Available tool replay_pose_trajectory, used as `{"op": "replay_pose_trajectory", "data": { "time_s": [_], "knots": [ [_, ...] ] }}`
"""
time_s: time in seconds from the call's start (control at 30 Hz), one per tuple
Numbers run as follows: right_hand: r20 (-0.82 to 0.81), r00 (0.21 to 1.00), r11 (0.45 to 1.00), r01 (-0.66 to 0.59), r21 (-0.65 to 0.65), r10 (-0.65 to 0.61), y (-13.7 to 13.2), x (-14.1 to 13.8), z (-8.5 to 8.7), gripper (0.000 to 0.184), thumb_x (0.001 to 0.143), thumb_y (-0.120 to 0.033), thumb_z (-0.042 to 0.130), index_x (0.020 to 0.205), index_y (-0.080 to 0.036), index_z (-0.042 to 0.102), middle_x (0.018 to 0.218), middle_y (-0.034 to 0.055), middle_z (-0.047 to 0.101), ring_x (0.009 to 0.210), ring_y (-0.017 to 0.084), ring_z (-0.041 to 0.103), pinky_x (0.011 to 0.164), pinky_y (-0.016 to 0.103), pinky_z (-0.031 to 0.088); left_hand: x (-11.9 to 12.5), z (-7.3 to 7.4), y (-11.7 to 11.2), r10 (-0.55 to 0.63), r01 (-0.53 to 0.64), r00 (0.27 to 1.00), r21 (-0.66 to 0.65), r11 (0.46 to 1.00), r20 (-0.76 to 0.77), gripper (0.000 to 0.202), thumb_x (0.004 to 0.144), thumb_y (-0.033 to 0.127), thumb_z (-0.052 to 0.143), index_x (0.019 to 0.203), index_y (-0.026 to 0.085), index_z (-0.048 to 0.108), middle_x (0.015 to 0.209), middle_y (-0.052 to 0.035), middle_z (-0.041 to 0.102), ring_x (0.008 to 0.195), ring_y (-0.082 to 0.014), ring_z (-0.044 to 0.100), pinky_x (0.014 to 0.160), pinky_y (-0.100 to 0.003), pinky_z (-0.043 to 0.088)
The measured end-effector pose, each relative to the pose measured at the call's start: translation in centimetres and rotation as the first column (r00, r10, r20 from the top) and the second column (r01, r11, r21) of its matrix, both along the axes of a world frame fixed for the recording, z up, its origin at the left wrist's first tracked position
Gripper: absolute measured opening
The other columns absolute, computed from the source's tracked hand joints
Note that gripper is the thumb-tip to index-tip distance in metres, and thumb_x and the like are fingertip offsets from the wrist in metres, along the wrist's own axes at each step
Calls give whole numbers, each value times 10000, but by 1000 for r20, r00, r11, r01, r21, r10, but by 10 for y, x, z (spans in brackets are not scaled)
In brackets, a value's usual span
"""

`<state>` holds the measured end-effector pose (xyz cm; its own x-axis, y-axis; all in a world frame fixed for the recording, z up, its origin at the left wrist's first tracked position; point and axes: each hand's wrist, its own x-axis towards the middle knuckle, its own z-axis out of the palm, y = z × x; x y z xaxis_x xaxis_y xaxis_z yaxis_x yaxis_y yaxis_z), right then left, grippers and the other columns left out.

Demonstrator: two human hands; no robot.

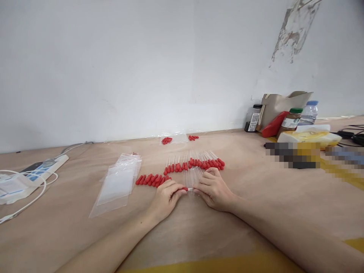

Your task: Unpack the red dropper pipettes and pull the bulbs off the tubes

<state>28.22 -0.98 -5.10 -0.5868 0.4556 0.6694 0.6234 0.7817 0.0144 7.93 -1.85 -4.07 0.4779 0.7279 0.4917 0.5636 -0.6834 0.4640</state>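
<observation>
Currently, from the head view, I read both hands as closed in pinch grips, low and central over the brown work surface [170, 242]. The left hand [167, 195] grips a red dropper bulb [185, 189] between thumb and fingertips. The right hand [213, 191] grips a clear dropper tube [190, 189], whose exposed length spans the narrow gap between the two sets of fingertips. Governing relation: the tube's long axis runs left to right, roughly in line with the bulb, which lies at its left end. The left hand is nearer to the bulb, the right to the tube. I cannot tell how far the tube is seated; fingers cover part of the joint.

Reference positions: loose red bulbs [153, 180] form a row just beyond and left of the left hand. Loose clear tubes [189, 177] lie just beyond the fingertips, crosswise to the held tube. Farther out, bulb-fitted tubes [196, 163] lie with their red ends on the near side. Clear plastic bags [116, 187] lie to the left, apart from both hands.
</observation>
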Motion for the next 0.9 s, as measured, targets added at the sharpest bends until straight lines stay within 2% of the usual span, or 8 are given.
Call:
{"op": "replay_pose_trajectory", "data": {
  "time_s": [0.13, 0.2, 0.3, 0.37, 0.5, 0.63, 0.77, 0.9],
  "knots": [
    [19, 998, 998, -65, -7, 65, -5, 5, 2, 243, 867, -265, 410, 756, -192, 612, 587, -10, 551, 651, 119, 426, 801, 334, 244, -5, -4, -6, -55, 59, 996, 59, 997, -64, 196, 855, 271, 456, 805, 189, 627, 683, -26, 594, 666, -143, 526, 642, -267, 424],
    [7, 998, 998, -69, -8, 69, -5, 14, 2, 245, 862, -258, 414, 738, -189, 613, 584, -10, 553, 651, 118, 432, 807, 333, 252, -11, -4, -8, -46, 51, 997, 86, 995, -66, 198, 856, 256, 450, 792, 185, 624, 671, -26, 584, 663, -144, 522, 643, -265, 422],
    [-88, 995, 998, 39, -44, -42, 0, 30, 3, 250, 857, -256, 422, 732, -194, 629, 594, -3, 561, 652, 118, 456, 789, 318, 269, -23, 0, -6, 86, -83, 996, 99, 992, -24, 193, 852, 254, 452, 805, 192, 629, 721, -27, 595, 691, -144, 540, 644, -254, 426],
    [-187, 972, 988, 131, -82, -145, 6, 36, 2, 210, 849, -271, 450, 806, -215, 647, 643, 0, 601, 657, 114, 491, 763, 304, 276, -30, 8, -1, 185, -185, 983, 88, 979, 5, 197, 851, 272, 449, 871, 214, 636, 815, -27, 600, 745, -144, 553, 666, -247, 433],
    [-326, 903, 957, 235, -169, -279, 16, 30, -1, 182, 828, -270, 481, 894, -215, 641, 751, 9, 653, 667, 110, 548, 727, 278, 296, -50, 26, 15, 377, -380, 925, 102, 919, 55, 272, 837, 321, 428, 996, 215, 622, 924, -47, 556, 842, -168, 546, 701, -260, 442],
    [-301, 897, 944, 289, -158, -325, 20, 16, -3, 208, 824, -211, 448, 898, -204, 643, 747, 13, 653, 689, 113, 563, 702, 266, 293, -84, 36, 32, 532, -531, 846, -35, 846, 34, 313, 785, 351, 449, 999, 194, 614, 943, -49, 567, 751, -162, 569, 636, -255, 455],
    [-219, 917, 942, 333, -43, -334, 23, 9, -4, 214, 811, -190, 460, 859, -194, 668, 646, 9, 630, 636, 111, 540, 679, 272, 268, -109, 32, 42, 613, -603, 790, -168, 779, 3, 325, 711, 423, 522, 936, 198, 589, 842, -23, 610, 627, -147, 570, 595, -256, 452],
    [-146, 931, 942, 336, -9, -333, 23, 6, -6, 214, 807, -195, 462, 833, -191, 674, 615, 9, 611, 625, 114, 511, 677, 285, 247, -109, 26, 44, 574, -562, 818, -254, 787, -32, 324, 660, 450, 572, 850, 188, 577, 805, -23, 625, 626, -155, 567, 598, -268, 443]
  ]
}}
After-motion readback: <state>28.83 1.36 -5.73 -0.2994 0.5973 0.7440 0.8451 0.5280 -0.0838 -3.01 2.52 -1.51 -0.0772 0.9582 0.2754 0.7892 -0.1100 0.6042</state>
